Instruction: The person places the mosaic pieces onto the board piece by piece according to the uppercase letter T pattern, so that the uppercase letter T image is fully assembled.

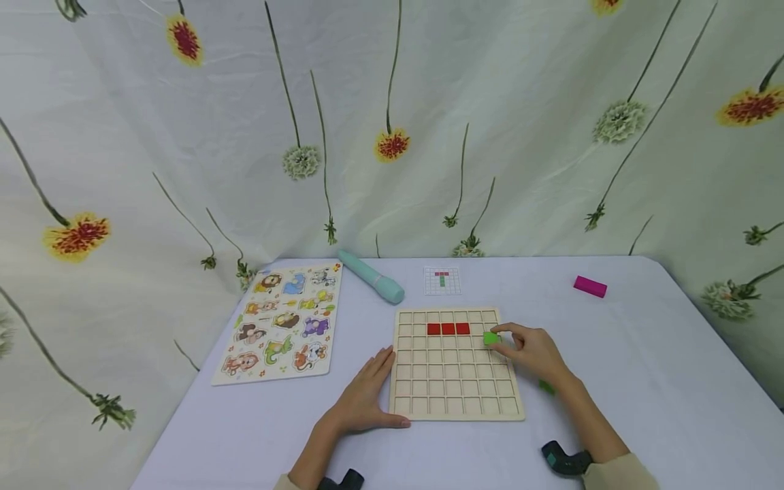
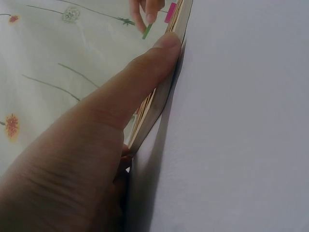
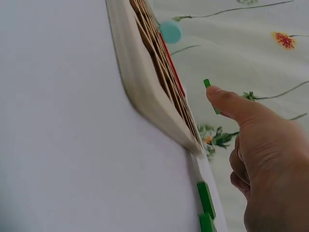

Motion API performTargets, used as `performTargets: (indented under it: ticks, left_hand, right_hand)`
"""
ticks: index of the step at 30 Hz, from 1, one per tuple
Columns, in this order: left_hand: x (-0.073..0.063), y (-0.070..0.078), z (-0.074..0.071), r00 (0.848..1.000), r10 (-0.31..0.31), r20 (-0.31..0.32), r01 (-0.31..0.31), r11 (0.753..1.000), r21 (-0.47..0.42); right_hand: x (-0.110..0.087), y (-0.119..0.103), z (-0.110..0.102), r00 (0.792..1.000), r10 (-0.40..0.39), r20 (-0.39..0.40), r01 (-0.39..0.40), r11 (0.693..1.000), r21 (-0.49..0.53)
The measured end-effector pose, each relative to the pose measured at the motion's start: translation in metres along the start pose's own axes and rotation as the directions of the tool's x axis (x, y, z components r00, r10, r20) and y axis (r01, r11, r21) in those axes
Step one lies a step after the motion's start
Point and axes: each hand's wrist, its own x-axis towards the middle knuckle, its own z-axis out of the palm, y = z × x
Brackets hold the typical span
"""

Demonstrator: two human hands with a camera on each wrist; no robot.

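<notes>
A wooden grid board (image 1: pixel 453 405) lies on the table, with three red square tiles (image 1: pixel 448 329) side by side in a row near its top. My right hand (image 1: pixel 531 348) pinches a green square tile (image 1: pixel 491 338) between thumb and fingertips over the board's right side; in the right wrist view that tile (image 3: pixel 207 83) is held above the board's surface. My left hand (image 1: pixel 363 396) rests at the board's left edge, fingers along its side and thumb at the lower left corner. In the left wrist view the thumb (image 2: pixel 149 67) touches the board's edge (image 2: pixel 161 92).
More green tiles (image 3: pixel 205 199) lie right of the board, partly under my right forearm. Behind the board is a small pattern card (image 1: pixel 442 280) showing a red and green T. An animal puzzle board (image 1: pixel 282 327), a teal cylinder (image 1: pixel 371 276) and a magenta block (image 1: pixel 591 286) lie around.
</notes>
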Motion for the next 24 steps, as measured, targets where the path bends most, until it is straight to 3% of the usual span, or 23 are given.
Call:
performTargets:
  ticks: [8,13,19,24]
  left_hand:
    - [0.000,0.000,0.001,1.000,-0.001,-0.003,0.001,1.000,0.002]
    - [0.000,-0.001,0.001,1.000,-0.003,0.000,0.003,1.000,-0.001]
    - [0.001,0.000,0.001,1.000,0.002,0.003,-0.002,1.000,-0.007]
    - [0.000,0.000,0.000,1.000,0.004,0.001,-0.004,1.000,-0.006]
  right_hand:
    - [0.017,-0.024,0.030,0.998,-0.039,0.048,0.039,0.999,0.010]
    - [0.026,-0.033,0.045,0.996,-0.022,0.082,0.020,0.999,0.025]
    - [0.030,-0.036,0.054,0.993,0.007,0.120,-0.008,1.000,0.005]
    - [0.030,-0.034,0.056,0.992,-0.014,0.126,0.015,1.000,-0.007]
